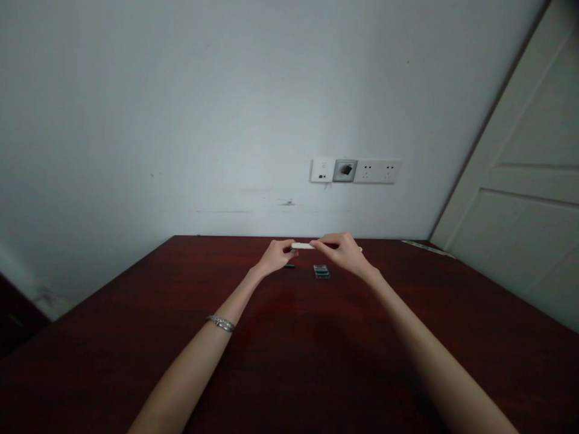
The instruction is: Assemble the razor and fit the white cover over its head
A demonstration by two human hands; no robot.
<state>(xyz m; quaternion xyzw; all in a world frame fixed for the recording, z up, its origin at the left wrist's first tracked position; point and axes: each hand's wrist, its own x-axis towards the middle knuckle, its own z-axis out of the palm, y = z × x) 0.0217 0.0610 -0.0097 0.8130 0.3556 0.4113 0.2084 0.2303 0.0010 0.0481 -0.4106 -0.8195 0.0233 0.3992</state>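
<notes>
A slim white pen-like stick (302, 246) is held level between my two hands, above the far part of the table; its exact kind is too small to make out. My left hand (275, 255) pinches its left end between thumb and fingers. My right hand (342, 251) is closed round it farther right, and the stick's right tip shows just past the knuckles. Below the hands lies a small clear case (321, 272) with something teal inside. Beside it, partly behind my left fingers, is a small dark green piece (289, 266).
The dark red wooden table (289, 349) reaches back to a white wall (203, 120). Wall sockets (377, 172) are set above its far edge, one with a black plug (346, 170). A patterned strip (427, 248) lies at the back right, near a pale door (529, 181).
</notes>
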